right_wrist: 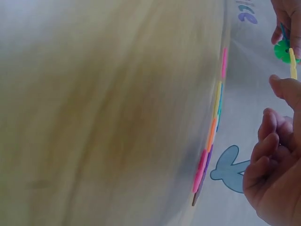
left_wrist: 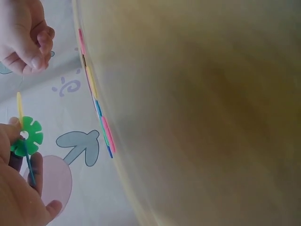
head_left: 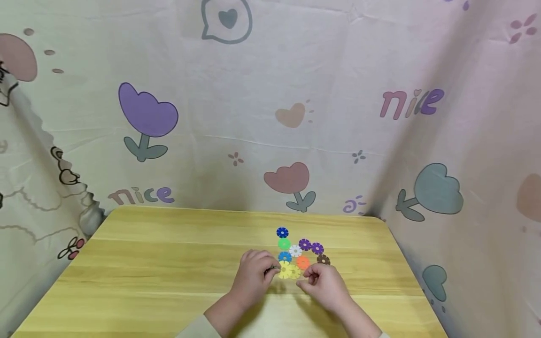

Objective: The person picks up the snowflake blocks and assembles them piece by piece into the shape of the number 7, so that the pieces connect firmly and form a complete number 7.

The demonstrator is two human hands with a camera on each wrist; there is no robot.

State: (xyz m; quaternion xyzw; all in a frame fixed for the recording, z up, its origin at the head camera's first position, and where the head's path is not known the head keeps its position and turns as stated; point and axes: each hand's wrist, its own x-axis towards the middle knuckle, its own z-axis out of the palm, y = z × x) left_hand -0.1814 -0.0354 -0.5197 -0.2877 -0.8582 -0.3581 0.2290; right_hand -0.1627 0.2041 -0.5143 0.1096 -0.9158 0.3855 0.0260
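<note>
Green disc [left_wrist: 35, 136] in fingers [left_wrist: 38, 167], coloured discs [head_left: 303, 262] beyond

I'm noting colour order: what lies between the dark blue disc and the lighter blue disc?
A light green disc lies between them, seen in the head view.

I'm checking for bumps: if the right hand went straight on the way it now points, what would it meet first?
Probably the yellow disc beside the green disc in the left hand, though depth from the right hand is unclear.
</note>
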